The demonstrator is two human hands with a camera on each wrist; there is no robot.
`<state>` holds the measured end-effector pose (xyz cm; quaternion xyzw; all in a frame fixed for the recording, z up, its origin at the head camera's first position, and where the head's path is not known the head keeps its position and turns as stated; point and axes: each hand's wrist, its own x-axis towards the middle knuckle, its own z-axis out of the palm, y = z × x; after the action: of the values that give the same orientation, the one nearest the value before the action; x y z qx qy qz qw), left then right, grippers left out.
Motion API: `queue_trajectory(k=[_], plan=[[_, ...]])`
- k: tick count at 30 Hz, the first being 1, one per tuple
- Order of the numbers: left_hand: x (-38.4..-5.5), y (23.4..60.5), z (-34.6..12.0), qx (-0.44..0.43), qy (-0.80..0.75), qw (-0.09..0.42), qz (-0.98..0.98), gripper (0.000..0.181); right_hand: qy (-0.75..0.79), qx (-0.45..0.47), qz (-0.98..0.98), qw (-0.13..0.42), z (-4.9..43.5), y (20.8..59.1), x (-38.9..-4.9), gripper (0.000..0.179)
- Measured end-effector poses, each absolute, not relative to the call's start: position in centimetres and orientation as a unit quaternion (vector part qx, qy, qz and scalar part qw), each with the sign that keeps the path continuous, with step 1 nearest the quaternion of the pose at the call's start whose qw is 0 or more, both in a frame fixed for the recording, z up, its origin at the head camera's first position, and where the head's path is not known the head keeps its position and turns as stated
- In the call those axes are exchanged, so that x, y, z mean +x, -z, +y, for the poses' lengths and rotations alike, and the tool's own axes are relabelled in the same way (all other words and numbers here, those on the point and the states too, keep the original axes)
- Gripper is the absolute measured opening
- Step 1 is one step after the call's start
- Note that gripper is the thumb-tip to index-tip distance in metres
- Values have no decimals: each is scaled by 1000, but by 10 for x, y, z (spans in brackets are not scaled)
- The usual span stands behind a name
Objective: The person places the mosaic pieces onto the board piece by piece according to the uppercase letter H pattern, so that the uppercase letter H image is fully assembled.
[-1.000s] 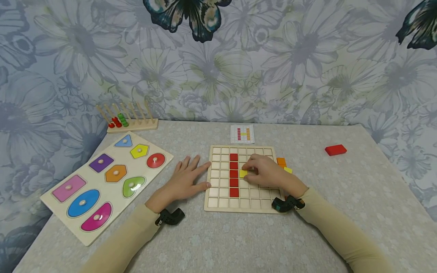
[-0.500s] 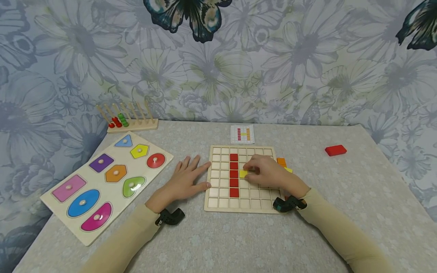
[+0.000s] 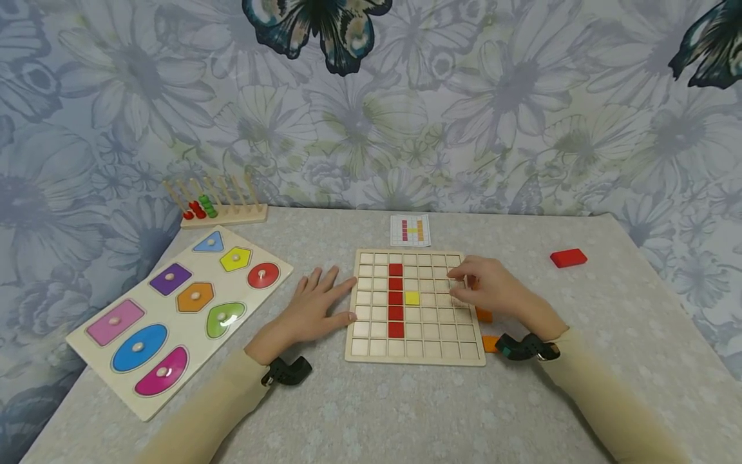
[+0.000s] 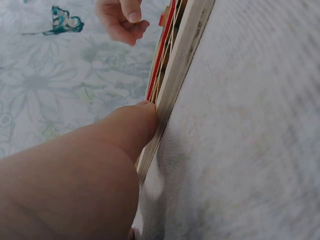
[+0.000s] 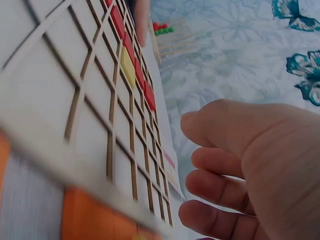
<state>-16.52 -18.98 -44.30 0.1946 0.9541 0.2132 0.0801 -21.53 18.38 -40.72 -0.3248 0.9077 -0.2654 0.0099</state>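
Observation:
A wooden grid board (image 3: 415, 359) lies in the middle of the table in the head view. One column of its squares holds several red tiles (image 3: 395, 298), and a yellow tile (image 3: 412, 298) sits directly right of the middle red one. My left hand (image 3: 313, 306) rests with fingers spread, thumb and index tip touching the board's left edge. Over the right edge hovers my right hand (image 3: 489, 283), fingers loosely bent and holding nothing; the right wrist view shows a gap between thumb and fingers. Orange tiles (image 3: 490, 344) lie beside that edge, partly hidden under this hand and wrist.
Behind the grid board lies a small pattern card (image 3: 410, 242). A knobbed shape puzzle (image 3: 185, 327) lies at the left, with a peg stand of red and green beads (image 3: 232, 216) behind it. A red block (image 3: 569, 258) lies far right, and a wall closes the back.
My right hand has left the yellow tile, which now lies in its square, and has moved right to the board's edge. The left hand keeps its place.

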Motion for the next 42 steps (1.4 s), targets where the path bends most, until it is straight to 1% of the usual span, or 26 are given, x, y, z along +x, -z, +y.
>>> queue_trajectory(k=[8,14,30,42], plan=[[-166,442,-189,198,-210,79,954,73,252,-296,921,-20,229,411,-210,25],[-167,441,-188,200,-211,80,953,73,231,-276,933,-23,245,415,-207,25],[-166,444,-189,197,-212,79,954,72,206,-250,946,4,250,424,-206,26],[-166,444,-190,197,-211,78,954,72,214,-254,943,4,248,430,-206,28]])
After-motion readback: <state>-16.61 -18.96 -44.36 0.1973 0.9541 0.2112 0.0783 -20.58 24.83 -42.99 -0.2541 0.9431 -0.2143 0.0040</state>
